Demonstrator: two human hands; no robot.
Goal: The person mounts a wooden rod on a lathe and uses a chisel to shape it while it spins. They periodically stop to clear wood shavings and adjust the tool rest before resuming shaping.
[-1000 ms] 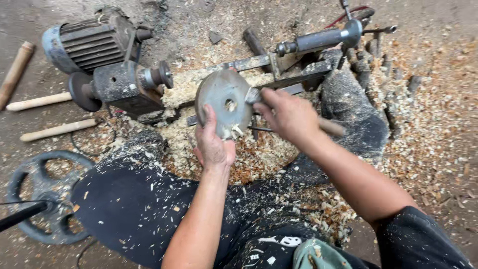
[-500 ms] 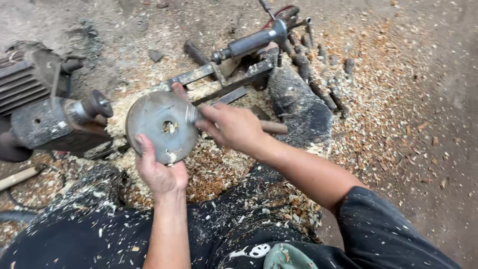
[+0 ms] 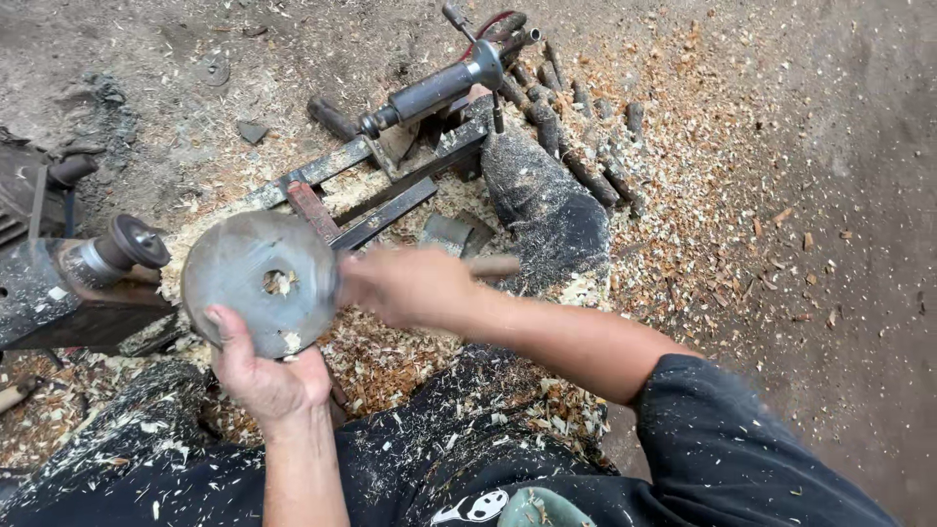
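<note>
The left hand (image 3: 264,376) grips a round grey metal disc with a hole through its centre (image 3: 259,283), holding it up on edge by its lower rim: the thumb lies across the near face and the fingers curl behind, out of sight. The disc sits directly above that hand, its face turned toward the camera, with bits of sawdust caught in the centre hole and on the lower rim. The right hand (image 3: 405,285) is at the disc's right edge, blurred; it seems to touch the rim, but whether its fingers are spread or pinched I cannot tell. A pale wooden handle-like stub (image 3: 498,264) shows just past that hand, though whether the hand holds it is unclear.

To the left of the disc stands a dark grey lathe headstock with a round spindle plate (image 3: 132,244), close to the disc but apart from it. Beyond the disc lies a black metal lathe bed of two parallel bars (image 3: 390,190), carrying a dark cylindrical tailstock (image 3: 434,90). A row of short dark turned wooden pieces (image 3: 586,146) lies on the ground further back. Pale wood shavings (image 3: 683,224) cover the dirt floor and the person's black trousers (image 3: 146,478).
</note>
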